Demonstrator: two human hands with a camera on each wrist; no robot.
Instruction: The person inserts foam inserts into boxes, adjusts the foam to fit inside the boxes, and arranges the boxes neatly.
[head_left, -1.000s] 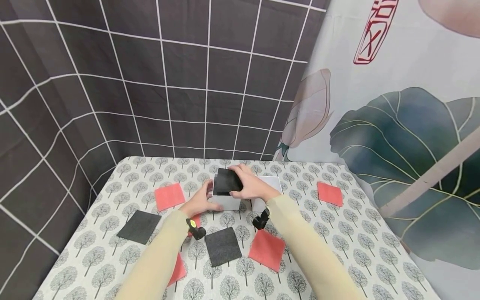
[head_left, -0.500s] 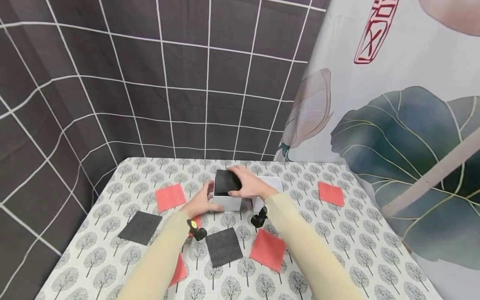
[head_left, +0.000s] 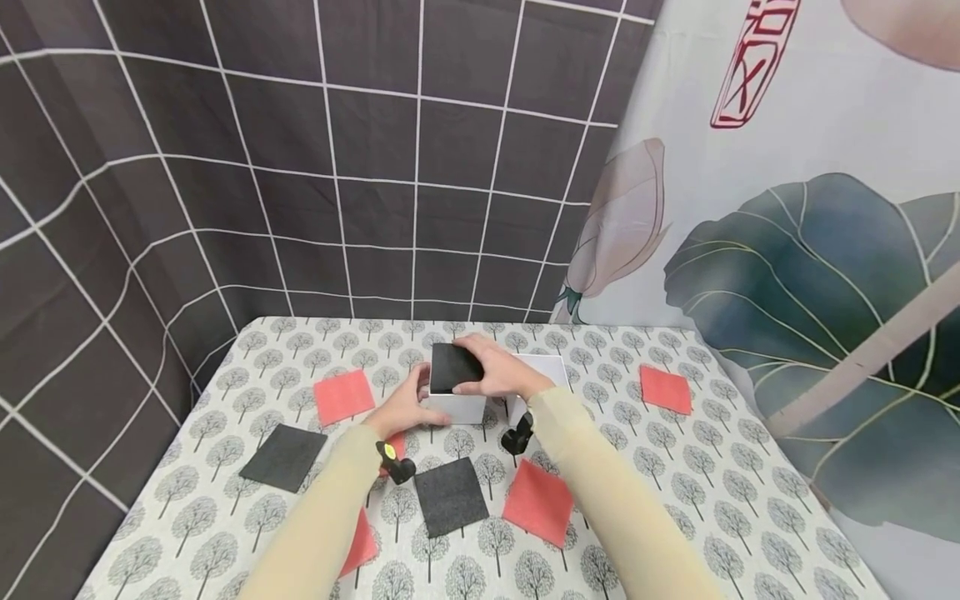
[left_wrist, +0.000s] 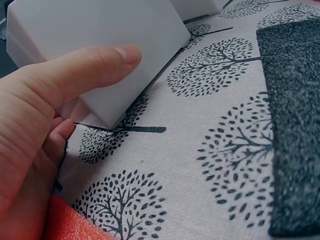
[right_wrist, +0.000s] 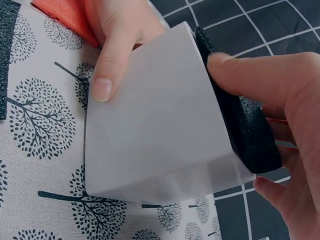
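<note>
A white open-topped box (head_left: pixel 459 408) stands on the tree-print cloth. My left hand (head_left: pixel 405 404) grips it from the left side; in the left wrist view the thumb (left_wrist: pixel 95 62) lies flat across its front face. Over the box's opening is a black felt-like square (head_left: pixel 452 367), pinched by my right hand (head_left: pixel 498 368). The right wrist view shows the black piece (right_wrist: pixel 255 135) bent at the box's rim, with the right thumb on its near edge and fingers behind. How deep the black piece reaches into the box is hidden.
A second white box (head_left: pixel 551 367) stands right of the first, partly behind my right wrist. Black squares (head_left: pixel 452 496) (head_left: pixel 283 457) and red squares (head_left: pixel 538 502) (head_left: pixel 343 397) lie around on the cloth. Another red square (head_left: pixel 665 389) is far right. Dark gridded fabric (head_left: pixel 375 208) hangs behind.
The black square has shifted slightly and now covers the box's opening up to the front rim, where a dark gap showed before. Both hands stay nearly in place.
</note>
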